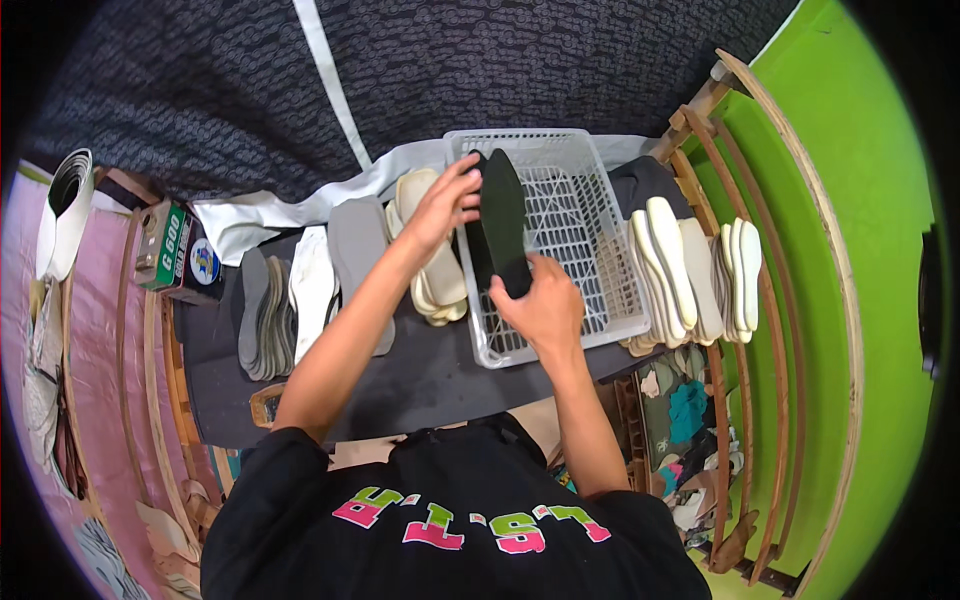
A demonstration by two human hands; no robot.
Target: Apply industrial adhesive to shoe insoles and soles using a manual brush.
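Left hand [443, 205]: my fingers close on the top of the black insole [503, 222].
Right hand [545, 305]: I grip its lower end.
Black insole: held upright in the white basket [590, 250], at its left side.
Bench [420, 375]: cream insoles [432, 262] just left of the basket, grey ones [262, 315] toward the left edge.

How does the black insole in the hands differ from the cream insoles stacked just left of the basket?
The black insole is dark; the cream insoles are pale. The black insole is a single piece, held by the left hand and right hand over the white basket; the cream insoles lie overlapped on the dark table, untouched. Both share a flat foot-shaped outline.
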